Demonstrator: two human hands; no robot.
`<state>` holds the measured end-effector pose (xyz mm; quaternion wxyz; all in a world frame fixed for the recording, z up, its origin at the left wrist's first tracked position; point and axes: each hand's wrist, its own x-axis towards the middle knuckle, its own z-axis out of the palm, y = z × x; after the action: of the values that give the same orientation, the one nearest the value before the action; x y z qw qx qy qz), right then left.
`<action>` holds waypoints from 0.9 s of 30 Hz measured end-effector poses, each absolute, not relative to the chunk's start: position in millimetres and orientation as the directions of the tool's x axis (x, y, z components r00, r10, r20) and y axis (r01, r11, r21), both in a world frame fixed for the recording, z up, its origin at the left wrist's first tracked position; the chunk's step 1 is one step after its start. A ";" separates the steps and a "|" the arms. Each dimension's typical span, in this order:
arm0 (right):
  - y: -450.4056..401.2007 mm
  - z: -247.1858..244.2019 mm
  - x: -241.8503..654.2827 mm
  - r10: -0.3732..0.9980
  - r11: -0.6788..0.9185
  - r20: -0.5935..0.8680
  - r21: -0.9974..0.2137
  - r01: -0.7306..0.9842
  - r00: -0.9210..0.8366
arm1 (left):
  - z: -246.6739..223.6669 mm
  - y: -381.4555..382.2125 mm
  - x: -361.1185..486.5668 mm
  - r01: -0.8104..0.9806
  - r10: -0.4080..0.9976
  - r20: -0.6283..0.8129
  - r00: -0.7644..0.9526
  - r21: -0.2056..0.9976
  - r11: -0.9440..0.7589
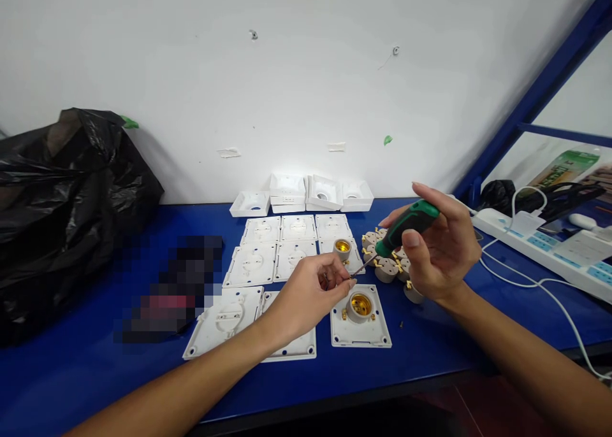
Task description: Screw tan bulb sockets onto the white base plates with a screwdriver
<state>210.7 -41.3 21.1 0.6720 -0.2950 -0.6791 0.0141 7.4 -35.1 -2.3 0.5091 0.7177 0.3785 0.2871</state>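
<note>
My right hand (442, 246) holds a green and black screwdriver (410, 225) by its handle, with the shaft slanting down to the left. At the tip of the shaft, the thumb and fingers of my left hand (310, 290) are pinched together; whatever lies between them is too small to make out. Just below my hands, a white square base plate (339, 336) lies flat on the table and bears a round lamp socket (359, 307) with a brass-coloured inside. A small loose screw (401, 325) is to its right. Behind, a second lamp socket (342, 249) sits on another plate.
Several white plates (251, 265) lie in rows on the blue table (344, 389). White box-shaped covers (287, 188) stand against the wall. Loose sockets (385, 270) cluster beside my right hand. A black bag (71, 214) is at left, a power strip (540, 243) with white cables at right.
</note>
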 end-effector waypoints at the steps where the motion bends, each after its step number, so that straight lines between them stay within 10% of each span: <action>1: -42.3 21.1 210.6 0.421 0.829 0.904 -0.417 0.372 0.075 | -2.5 -35.1 7.5 0.247 0.837 0.028 0.546 0.950 -0.192; 27: -36.9 27.5 208.1 0.397 0.853 0.911 -0.411 0.323 0.110 | 1.7 -35.2 2.5 0.322 0.712 -0.017 0.702 0.899 -0.297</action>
<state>208.1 -36.9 27.5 0.6943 -0.2699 -0.6666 0.0269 2.5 -35.2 1.7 0.4920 0.7805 0.3310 0.1980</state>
